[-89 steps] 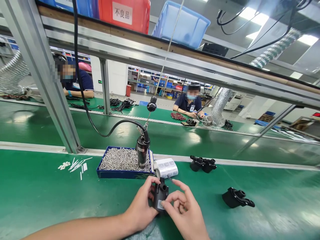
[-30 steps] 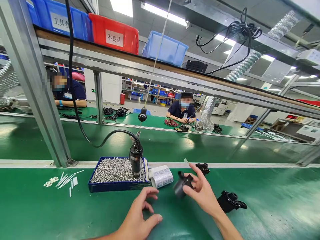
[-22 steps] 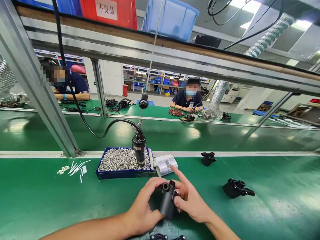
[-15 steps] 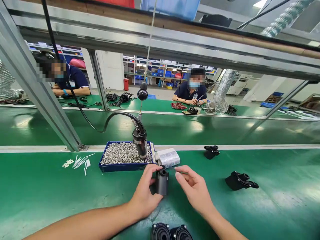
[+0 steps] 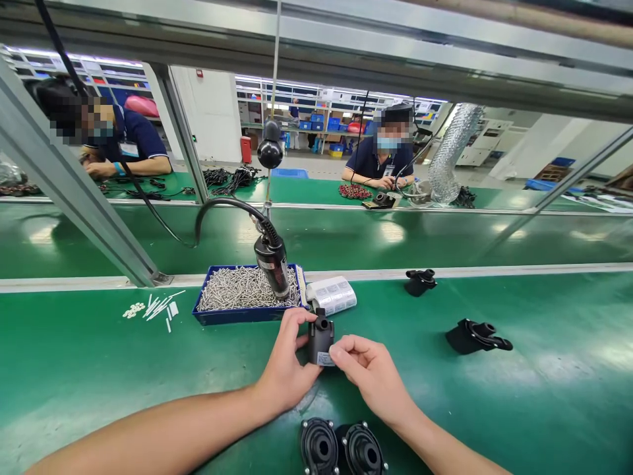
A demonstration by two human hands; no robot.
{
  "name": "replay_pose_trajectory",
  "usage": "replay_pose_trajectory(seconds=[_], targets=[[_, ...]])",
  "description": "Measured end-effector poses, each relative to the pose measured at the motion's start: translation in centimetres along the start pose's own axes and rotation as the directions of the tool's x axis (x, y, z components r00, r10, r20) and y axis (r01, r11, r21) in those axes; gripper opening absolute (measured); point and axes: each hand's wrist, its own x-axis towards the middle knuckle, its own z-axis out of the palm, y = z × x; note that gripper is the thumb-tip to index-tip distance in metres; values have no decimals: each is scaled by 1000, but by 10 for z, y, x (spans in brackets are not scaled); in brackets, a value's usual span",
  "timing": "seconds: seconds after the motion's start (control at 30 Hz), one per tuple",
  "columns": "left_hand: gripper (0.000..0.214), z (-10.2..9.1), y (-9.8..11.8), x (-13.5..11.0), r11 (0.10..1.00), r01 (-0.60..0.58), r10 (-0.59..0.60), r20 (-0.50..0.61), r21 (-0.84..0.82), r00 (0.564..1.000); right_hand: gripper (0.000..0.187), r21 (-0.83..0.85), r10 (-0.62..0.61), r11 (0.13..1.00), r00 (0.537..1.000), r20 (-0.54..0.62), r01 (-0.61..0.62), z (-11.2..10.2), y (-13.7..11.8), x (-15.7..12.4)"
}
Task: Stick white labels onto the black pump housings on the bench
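Observation:
My left hand (image 5: 287, 363) is wrapped around a small black plastic pump body (image 5: 320, 338), held upright with its round port on top. A small silvery-white printed label (image 5: 325, 359) lies against the lower front of that body. At the label's right end, my right hand (image 5: 368, 369) pinches with thumb and forefinger. Just behind the hands lies a curled strip of white labels (image 5: 332, 295). Two black pump units with round, screwed faces, a left one (image 5: 319, 447) and a right one (image 5: 363, 450), stand close below my hands.
A blue tray (image 5: 247, 316) of screws sits behind my left hand, with a hanging electric screwdriver (image 5: 271, 264) above it. Black pump parts (image 5: 420, 282) (image 5: 477, 336) lie to the right. White strips (image 5: 159, 307) lie left. Two people work across the bench.
My right hand has moved left and down to the pump body, and the label now shows on its front. My left hand keeps its hold. The camera view has shifted.

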Motion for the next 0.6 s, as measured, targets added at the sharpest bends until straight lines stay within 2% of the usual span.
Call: replay_pose_trajectory(seconds=[0.6], targets=[[39, 2, 1, 1, 1000, -7, 7, 1, 0, 1000, 62, -26, 0, 1000, 998, -62, -2, 2, 3, 1]])
